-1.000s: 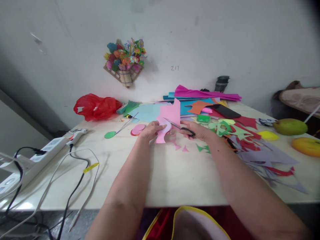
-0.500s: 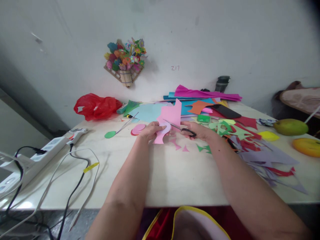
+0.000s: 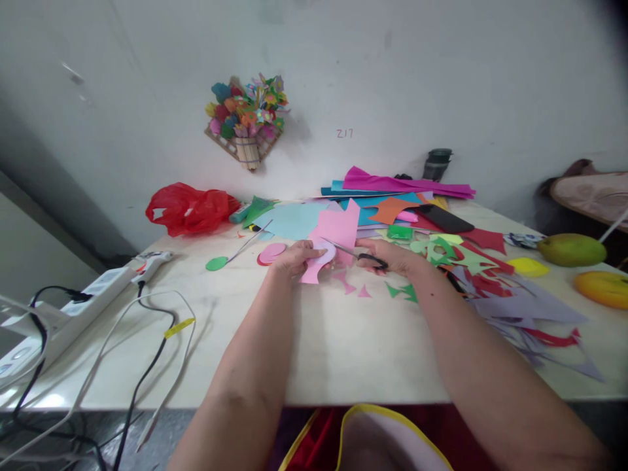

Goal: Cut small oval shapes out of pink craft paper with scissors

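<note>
My left hand (image 3: 296,258) pinches a pink sheet (image 3: 338,226) together with a pale lilac round piece (image 3: 324,253) lying on it. In my right hand (image 3: 385,254) are black-handled scissors (image 3: 371,260), their blades pointing left across the pink sheet beside the round piece. Small pink scraps (image 3: 364,292) lie on the table just below the hands. Left of my left hand rest pink circles (image 3: 271,252) over a red one, and farther left a green circle (image 3: 216,263) by a thin stick.
Coloured sheets (image 3: 407,186) and a black phone (image 3: 445,218) lie behind. Paper scraps (image 3: 530,307) and two fruits (image 3: 572,250) are at right. A red bag (image 3: 192,209), power strip (image 3: 93,294) and cables (image 3: 154,366) sit at left.
The upper part of the pink sheet has tipped slightly lower and to the right. Both hands keep nearly the same place and hold.
</note>
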`<act>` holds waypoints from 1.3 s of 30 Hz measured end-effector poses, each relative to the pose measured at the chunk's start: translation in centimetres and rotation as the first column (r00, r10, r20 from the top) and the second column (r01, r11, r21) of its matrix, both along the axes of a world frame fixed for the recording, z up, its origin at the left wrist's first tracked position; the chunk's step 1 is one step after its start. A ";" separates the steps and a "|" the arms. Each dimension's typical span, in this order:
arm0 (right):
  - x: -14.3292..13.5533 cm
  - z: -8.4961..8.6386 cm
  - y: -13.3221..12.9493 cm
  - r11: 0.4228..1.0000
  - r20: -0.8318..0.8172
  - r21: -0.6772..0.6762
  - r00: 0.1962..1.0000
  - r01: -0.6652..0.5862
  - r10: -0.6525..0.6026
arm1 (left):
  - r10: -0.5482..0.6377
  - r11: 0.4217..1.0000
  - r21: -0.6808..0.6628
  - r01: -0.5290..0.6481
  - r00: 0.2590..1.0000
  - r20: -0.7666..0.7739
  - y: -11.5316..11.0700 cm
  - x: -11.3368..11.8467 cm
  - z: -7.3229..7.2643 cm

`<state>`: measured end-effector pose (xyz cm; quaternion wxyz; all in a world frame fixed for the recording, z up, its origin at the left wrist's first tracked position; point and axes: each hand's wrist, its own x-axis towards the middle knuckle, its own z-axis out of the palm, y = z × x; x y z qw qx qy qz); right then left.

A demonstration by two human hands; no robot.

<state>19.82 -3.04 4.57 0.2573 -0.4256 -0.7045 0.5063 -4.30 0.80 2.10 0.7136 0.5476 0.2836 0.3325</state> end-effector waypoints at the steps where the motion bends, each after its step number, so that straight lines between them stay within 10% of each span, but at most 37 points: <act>1: -0.1 0.2 -0.2 1.000 0.010 -0.003 1.000 0.005 -0.005 | -0.003 1.000 0.004 0.003 1.000 0.000 0.0 0.0 0.0; 9: -0.2 0.6 -0.5 0.998 -0.017 -0.060 1.000 -0.009 0.008 | -0.034 0.999 0.025 0.035 0.999 -0.018 0.0 -0.2 0.0; 14: 0.1 -0.2 0.0 0.995 -0.013 -0.087 0.999 0.040 -0.041 | 0.181 0.983 0.012 -0.181 0.983 0.028 0.3 0.1 -0.1; 18: 0.5 -0.6 0.4 0.995 0.048 -0.044 0.995 0.090 -0.087 | 0.479 0.875 0.023 -0.483 0.872 0.103 1.2 0.2 -0.6; 25: 0.8 -0.7 1.0 0.970 0.267 0.067 0.932 0.234 -0.244 | 0.673 0.720 0.033 -0.693 0.710 0.208 2.2 0.0 -0.9; 31: -0.3 -1.4 1.7 0.864 0.471 0.441 0.758 0.241 -0.451 | 0.648 0.744 0.034 -0.667 0.733 0.205 1.9 0.6 -0.8; 39: -1.0 -0.6 0.5 0.884 0.583 0.455 0.712 0.112 -0.390 | 0.486 0.858 0.111 -0.502 0.862 0.143 0.7 1.8 -0.2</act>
